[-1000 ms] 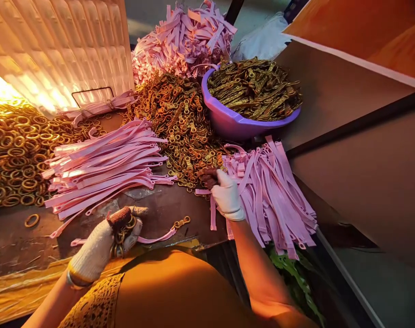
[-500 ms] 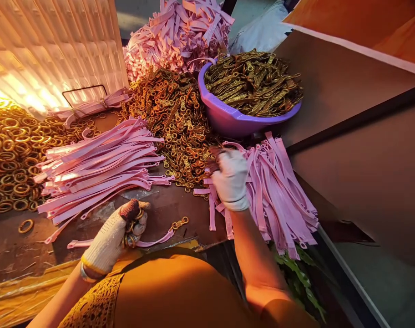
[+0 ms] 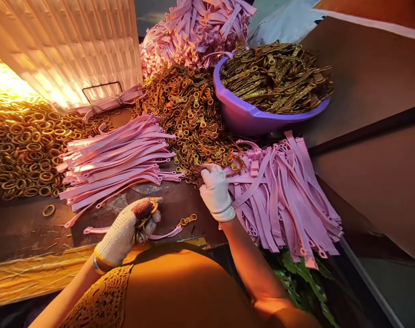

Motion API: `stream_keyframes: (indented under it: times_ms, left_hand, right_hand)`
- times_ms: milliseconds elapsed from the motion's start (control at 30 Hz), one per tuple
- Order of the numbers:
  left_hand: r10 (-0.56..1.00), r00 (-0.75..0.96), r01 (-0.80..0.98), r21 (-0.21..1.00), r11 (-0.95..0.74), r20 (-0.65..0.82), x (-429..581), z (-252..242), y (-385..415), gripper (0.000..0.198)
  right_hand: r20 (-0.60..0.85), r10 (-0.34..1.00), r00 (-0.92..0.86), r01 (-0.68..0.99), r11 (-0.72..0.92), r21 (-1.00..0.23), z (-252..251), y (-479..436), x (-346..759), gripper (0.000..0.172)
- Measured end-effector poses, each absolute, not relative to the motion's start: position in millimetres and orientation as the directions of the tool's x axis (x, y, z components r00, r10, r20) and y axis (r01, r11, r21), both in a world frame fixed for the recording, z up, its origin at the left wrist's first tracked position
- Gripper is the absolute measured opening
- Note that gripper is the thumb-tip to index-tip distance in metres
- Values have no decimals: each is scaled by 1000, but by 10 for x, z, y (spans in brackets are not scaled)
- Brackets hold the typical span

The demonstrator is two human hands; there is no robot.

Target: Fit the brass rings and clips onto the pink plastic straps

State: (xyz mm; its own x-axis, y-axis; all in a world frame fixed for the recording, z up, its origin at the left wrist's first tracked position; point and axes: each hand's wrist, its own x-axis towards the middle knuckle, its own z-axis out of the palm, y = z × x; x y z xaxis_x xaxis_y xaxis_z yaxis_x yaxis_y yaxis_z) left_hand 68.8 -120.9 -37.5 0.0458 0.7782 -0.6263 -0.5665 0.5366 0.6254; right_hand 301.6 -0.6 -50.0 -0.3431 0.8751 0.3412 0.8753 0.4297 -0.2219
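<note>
My left hand [image 3: 127, 232], in a knitted glove with dark fingertips, is closed around several brass rings [image 3: 144, 228]. Just beyond its fingers lies a pink strap [image 3: 166, 234] with a brass link [image 3: 188, 220] at its end; the hand covers part of the strap. My right hand [image 3: 216, 191], in a white glove, is at the near edge of a heap of brass links [image 3: 194, 118]. Its fingers are curled together, and whatever they grip is hidden. Loose pink straps [image 3: 279, 196] fan out to the right of it.
A row of pink straps [image 3: 115, 164] lies at centre left. Brass rings [image 3: 33, 155] are heaped at far left, with one ring [image 3: 48, 210] apart. Behind stand a purple basin [image 3: 272, 119] of brass pieces, a large pink strap pile [image 3: 194, 36] and a corrugated panel [image 3: 101, 45].
My right hand has moved left and toward me, from the loose pink straps to the brass links' near edge. My left hand keeps its grip on the rings. The view has shifted slightly.
</note>
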Motion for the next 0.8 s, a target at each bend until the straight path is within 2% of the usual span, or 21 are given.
stream_keyframes:
  times_ms: [100, 167, 267, 333, 400, 500, 567, 633, 733, 800]
  left_hand:
    - [784, 24, -540, 652, 532, -620, 764, -369, -1191, 30]
    - [801, 27, -536, 667, 517, -599, 825, -336, -1180, 24]
    - [831, 51, -499, 706, 502, -555, 903, -284, -1189, 16]
    - [847, 68, -460, 737, 495, -527, 932, -267, -1210, 16]
    - [854, 90, -419, 758, 499, -512, 935, -266, -1231, 20]
    - [855, 143, -316, 795, 518, -499, 901, -282, -1243, 28]
    - [858, 164, -226, 828, 513, -487, 876, -295, -1240, 34]
    - [857, 137, -245, 821, 516, -497, 863, -308, -1235, 33]
    - [789, 57, -489, 672, 556, -611, 872, -343, -1234, 21]
    - [725, 79, -623, 533, 572, -685, 897, -392, -1226, 23]
  right_hand:
    - [405, 727, -555, 552, 685, -475, -415, -280, 2901, 47]
    - [380, 609, -696, 378, 761, -527, -359, -461, 2762, 48]
    - [303, 524, -796, 320, 789, -524, -320, -621, 2580, 35]
    - [281, 528, -801, 315, 772, -552, -335, -650, 2523, 32]
    - [297, 622, -725, 283, 661, -695, -372, -644, 2509, 31]
    - [187, 827, -530, 51, 252, -966, -429, -630, 2504, 25]
    - [33, 877, -479, -113, -24, -993, -451, -635, 2486, 28]
    - [-85, 874, -478, -190, -198, -962, -468, -651, 2461, 34]
    - [-108, 883, -457, -219, -229, -949, -511, -671, 2430, 36]
    - [0, 906, -423, -187, -87, -978, -542, -673, 2428, 32]
